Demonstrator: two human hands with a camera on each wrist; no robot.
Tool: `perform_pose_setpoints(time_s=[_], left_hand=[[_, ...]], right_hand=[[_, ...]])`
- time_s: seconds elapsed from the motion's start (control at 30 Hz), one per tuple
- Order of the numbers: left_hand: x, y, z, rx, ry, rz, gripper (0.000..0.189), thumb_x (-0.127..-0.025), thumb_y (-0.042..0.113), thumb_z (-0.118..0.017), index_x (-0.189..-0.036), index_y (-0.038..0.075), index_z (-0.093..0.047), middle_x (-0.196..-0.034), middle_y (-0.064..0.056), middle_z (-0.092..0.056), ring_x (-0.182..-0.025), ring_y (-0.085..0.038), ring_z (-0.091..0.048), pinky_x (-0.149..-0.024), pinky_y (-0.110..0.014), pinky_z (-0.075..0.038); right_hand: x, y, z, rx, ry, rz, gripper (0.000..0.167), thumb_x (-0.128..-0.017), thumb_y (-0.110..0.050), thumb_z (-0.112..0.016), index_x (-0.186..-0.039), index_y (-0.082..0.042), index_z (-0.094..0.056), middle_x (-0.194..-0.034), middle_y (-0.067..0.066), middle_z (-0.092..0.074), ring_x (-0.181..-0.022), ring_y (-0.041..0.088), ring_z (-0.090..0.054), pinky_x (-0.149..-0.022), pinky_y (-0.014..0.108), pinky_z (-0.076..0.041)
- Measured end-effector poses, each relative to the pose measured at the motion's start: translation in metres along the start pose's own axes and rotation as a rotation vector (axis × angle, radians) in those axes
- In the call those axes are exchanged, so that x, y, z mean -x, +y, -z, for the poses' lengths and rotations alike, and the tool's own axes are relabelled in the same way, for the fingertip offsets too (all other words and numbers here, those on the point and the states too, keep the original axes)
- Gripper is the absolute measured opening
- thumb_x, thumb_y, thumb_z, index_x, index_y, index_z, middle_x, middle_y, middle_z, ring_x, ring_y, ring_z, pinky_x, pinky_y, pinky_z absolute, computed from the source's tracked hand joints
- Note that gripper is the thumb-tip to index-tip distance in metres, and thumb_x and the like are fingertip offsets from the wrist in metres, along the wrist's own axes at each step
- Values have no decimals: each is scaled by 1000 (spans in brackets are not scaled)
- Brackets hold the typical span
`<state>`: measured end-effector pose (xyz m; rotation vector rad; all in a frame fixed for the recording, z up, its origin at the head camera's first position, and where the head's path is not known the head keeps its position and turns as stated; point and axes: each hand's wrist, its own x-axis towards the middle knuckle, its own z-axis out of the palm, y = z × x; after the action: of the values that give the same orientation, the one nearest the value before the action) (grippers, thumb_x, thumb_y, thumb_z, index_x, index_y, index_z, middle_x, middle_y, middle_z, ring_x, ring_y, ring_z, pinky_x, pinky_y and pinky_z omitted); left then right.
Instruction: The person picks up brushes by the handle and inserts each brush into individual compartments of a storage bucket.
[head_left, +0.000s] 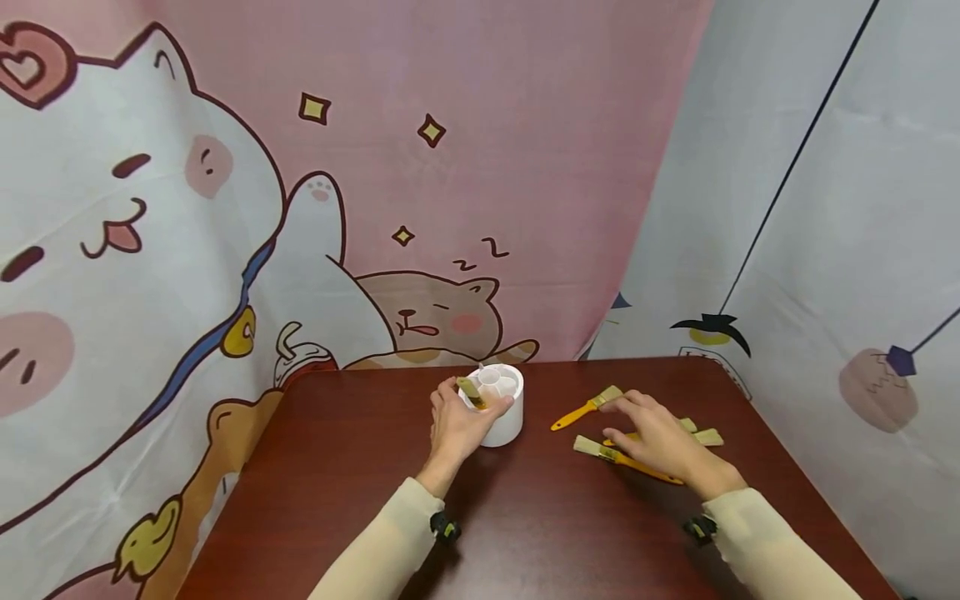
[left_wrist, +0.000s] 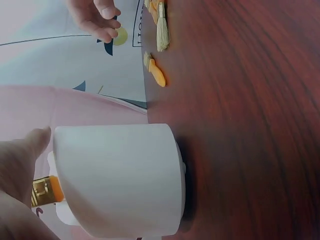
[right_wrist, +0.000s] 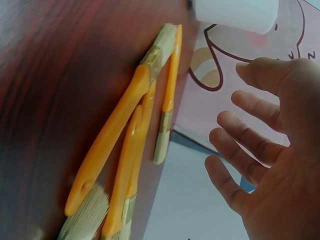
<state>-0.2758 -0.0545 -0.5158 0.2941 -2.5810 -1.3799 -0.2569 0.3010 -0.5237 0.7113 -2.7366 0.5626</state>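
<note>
A white round holder [head_left: 504, 425] with compartments stands toward the back of the table. One paintbrush [head_left: 472, 393] leans in it, bristles up; its orange handle end and metal ferrule [left_wrist: 44, 192] show over the rim in the left wrist view. My left hand [head_left: 459, 425] is at the holder's near left rim around this brush, thumb stretched out; some of its fingers are hidden. To the right, several orange-handled paintbrushes [right_wrist: 107, 145] lie on the table, some crossing. My right hand [head_left: 660, 437] hovers over them with spread fingers [right_wrist: 240, 150], holding nothing.
The dark red-brown table [head_left: 360, 475] ends at a cloth backdrop [head_left: 555, 167] with cartoon animals. A separate paintbrush [head_left: 588, 408] lies between the holder and the other brushes. A white cloth [head_left: 825, 275] hangs on the right.
</note>
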Motion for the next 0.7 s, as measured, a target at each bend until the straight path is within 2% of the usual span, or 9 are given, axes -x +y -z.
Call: perform_pose_setpoints(time_s=[0.17,0.3,0.47,0.57,0.7], left_hand=[[-1,-5,2,24,-13,-19,109,-79,66,-102,-155,3,-55,-145,-23,-62,-136,-45,-66,-112,-66,-58],[-6,-9,8,58,-60,-75,105,-81,59,-102,-153,-3,-57,-145,-26,-65,-135,-44,-68,-116,-63,-59],[-15,-13,18,51,-146,-150,86,-85,54,-102,-142,-1,-69,-137,-23,-74,-129,-41,-74,-113,-61,-62],[-21,-15,24,40,-208,-145,87,-87,56,-100,-147,0,-70,-142,-24,-72,-132,-41,-73,-114,-62,-61],[-26,-18,32,40,-276,-100,98,-89,58,-97,-157,-3,-62,-148,-26,-64,-131,-39,-70,-113,-61,-61]], right_hand=[[6,4,0,0,-48,-4,38,-102,-19,-92,-137,-9,-81,-131,5,-77,-117,31,-76,-100,57,-68],[12,8,-1,-20,-87,0,37,-102,-19,-92,-136,-9,-81,-129,7,-78,-118,33,-79,-101,56,-69],[18,13,-3,-24,-114,17,34,-103,-19,-91,-133,-9,-81,-126,7,-79,-112,30,-80,-95,51,-69],[20,14,-4,-33,-132,11,32,-103,-19,-91,-132,-10,-81,-124,6,-79,-108,28,-81,-90,45,-69],[22,15,-8,-35,-153,-3,30,-103,-18,-91,-130,-10,-81,-120,6,-78,-104,25,-80,-87,41,-68]])
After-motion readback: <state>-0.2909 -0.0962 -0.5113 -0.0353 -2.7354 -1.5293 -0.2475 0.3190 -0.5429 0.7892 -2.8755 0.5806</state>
